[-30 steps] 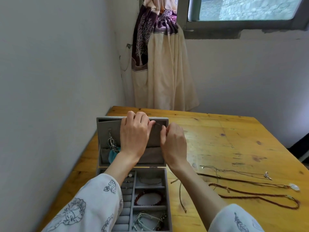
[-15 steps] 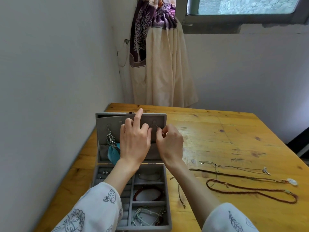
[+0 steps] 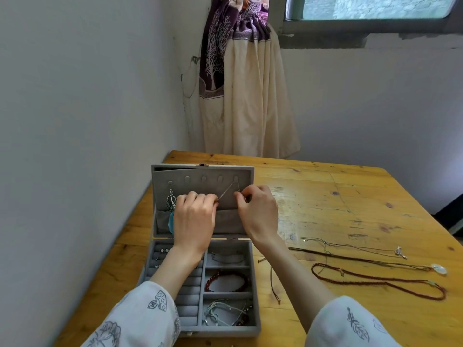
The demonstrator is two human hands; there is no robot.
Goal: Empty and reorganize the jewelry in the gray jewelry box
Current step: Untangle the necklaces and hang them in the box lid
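Observation:
The gray jewelry box stands open at the table's left, its lid upright. A thin silver chain hangs from the rightmost hook of the lid. My left hand pinches one strand of the chain, and my right hand pinches the other; both are in front of the lid's pocket. A silver earring with a blue feather hangs at the lid's left, partly behind my left hand. The tray holds a red bead bracelet, tangled silver bracelets, a thin bangle and small studs.
On the wooden table right of the box lie a brown cord necklace with a white pendant, a red beaded necklace and a thin cord with a silver charm. A wall runs along the left; a curtain hangs behind.
Both hands have come down from the lid's top hooks to the pocket level. The silver chain, earlier hidden under the fingers, now hangs stretched from the right hook. The camera has tilted.

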